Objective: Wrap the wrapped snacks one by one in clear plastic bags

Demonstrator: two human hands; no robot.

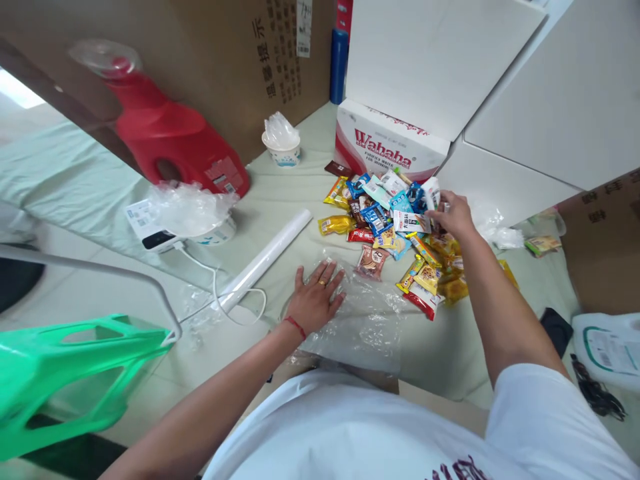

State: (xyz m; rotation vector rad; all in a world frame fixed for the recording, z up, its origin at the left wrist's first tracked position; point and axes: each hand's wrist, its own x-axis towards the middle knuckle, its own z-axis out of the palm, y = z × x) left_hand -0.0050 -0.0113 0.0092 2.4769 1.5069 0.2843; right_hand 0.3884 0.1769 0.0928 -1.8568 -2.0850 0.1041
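My left hand (316, 297) lies flat, fingers spread, on a clear plastic bag (367, 320) spread over the pale green cloth. My right hand (453, 213) reaches into a pile of small snack packets (395, 230) and curls its fingers over a white packet (433, 193) at the far side of the pile. The packets are blue, yellow, red and white, heaped in front of a Wahaha carton (385, 143). Whether the white packet is lifted I cannot tell.
A white roll (267, 257) lies left of the bag. A red jug (170, 130), a paper cup (283, 150), a white device with cable (155, 230) and crumpled plastic sit further left. A green stool (75, 373) stands at lower left. White boxes (500, 100) stand at the back right.
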